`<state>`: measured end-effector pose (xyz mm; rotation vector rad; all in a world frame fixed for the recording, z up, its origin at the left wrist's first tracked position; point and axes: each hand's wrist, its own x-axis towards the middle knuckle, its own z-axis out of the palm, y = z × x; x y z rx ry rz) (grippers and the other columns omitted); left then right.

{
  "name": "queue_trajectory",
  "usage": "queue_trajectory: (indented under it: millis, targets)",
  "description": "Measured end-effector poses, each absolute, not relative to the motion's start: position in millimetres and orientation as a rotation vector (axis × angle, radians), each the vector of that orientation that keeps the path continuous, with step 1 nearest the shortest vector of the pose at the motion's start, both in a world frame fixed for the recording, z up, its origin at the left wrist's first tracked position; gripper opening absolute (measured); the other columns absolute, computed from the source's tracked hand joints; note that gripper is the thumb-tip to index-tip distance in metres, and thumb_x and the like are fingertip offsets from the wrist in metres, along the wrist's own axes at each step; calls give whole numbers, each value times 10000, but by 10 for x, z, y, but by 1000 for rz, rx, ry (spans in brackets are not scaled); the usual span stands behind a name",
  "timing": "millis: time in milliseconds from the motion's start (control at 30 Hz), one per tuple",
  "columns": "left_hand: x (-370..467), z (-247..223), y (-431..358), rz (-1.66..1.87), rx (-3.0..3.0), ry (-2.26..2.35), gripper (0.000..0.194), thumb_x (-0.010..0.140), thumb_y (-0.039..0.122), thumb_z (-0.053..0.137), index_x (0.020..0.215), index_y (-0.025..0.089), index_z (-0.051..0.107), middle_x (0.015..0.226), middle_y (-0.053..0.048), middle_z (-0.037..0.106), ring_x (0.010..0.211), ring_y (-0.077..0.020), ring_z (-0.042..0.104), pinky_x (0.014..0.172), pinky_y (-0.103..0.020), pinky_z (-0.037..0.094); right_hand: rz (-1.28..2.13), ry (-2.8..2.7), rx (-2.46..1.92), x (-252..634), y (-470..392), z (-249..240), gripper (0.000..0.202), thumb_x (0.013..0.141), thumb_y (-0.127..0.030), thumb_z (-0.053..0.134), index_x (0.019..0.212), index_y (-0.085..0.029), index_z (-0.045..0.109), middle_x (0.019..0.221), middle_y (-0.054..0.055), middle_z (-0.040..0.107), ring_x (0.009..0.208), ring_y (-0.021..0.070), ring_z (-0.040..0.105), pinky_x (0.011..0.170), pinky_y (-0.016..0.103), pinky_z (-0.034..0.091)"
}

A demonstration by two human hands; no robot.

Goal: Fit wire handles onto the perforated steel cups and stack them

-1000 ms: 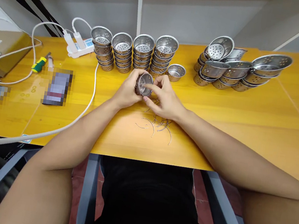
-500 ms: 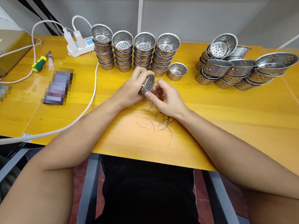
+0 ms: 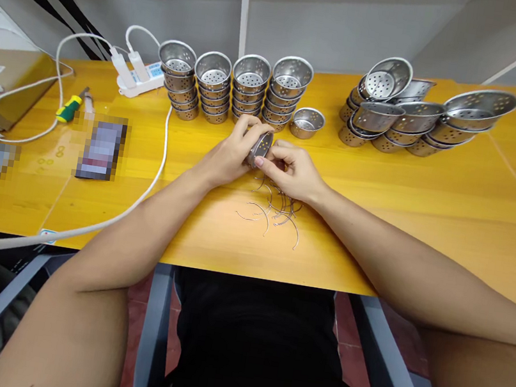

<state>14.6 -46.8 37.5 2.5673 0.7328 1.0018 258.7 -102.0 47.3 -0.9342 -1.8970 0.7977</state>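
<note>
A small perforated metal cup (image 3: 260, 147) is tipped on its side above the table, its holed base or inside partly showing. My left hand (image 3: 238, 148) is closed around it from the left, fingers over its upper edge. My right hand (image 3: 293, 170) is closed at the cup's right side, the thumb touching its rim. Whatever its curled fingers pinch is hidden. Below the hands lie several thin curved wire pieces (image 3: 269, 211) in a loose heap. A single perforated cup (image 3: 307, 123) stands upright just behind the right hand.
Stacks of perforated cups (image 3: 250, 82) line the table's back edge. Larger stacks (image 3: 395, 120) lean at the right. On the left are a power strip (image 3: 142, 79), a white cable (image 3: 159, 159), a phone (image 3: 101, 150) and a green-and-yellow screwdriver handle (image 3: 68, 109).
The cup has shifted slightly right and looks turned more edge-on. My right fingers have curled a little differently at its side. The wires stay where they were.
</note>
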Motion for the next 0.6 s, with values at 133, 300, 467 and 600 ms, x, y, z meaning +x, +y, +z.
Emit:
queue_trajectory:
  millis: [133, 300, 467, 600]
  targets:
    - [145, 360, -454, 1013, 2566, 706, 749, 1070, 198, 810, 1755, 353, 550, 1648, -149, 621, 1613, -367, 719, 1400, -581, 667, 780, -1920, -919, 2597, -1010, 484, 927, 1089, -1081, 699, 742, -229, 581, 856, 33, 519, 791, 194, 489, 754, 400, 369]
    - [127, 349, -430, 1041, 2533, 699, 698, 1112, 307, 866, 1748, 361, 584, 1646, -150, 635, 1652, -392, 697, 1452, -629, 622, 757, -1953, -876, 2618, -1022, 515, 901, 1086, -1035, 764, 734, -231, 556, 853, 28, 533, 773, 187, 486, 724, 387, 360]
    - [61, 287, -305, 1129, 2501, 752, 707, 1109, 465, 929, 1717, 328, 595, 1640, -155, 646, 1672, -417, 672, 1494, -652, 563, 717, -2089, -742, 2697, -1028, 521, 744, 1191, -897, 719, 850, -240, 646, 869, 28, 591, 767, 192, 530, 717, 375, 420]
    - [-9, 102, -109, 1262, 2422, 800, 911, 1059, 702, 965, 1723, 330, 465, 1670, -154, 621, 1627, -399, 685, 1442, -603, 587, 617, -2322, -809, 2859, -962, 542, 575, 1196, -785, 742, 1014, -240, 745, 948, 52, 697, 810, 213, 600, 782, 379, 458]
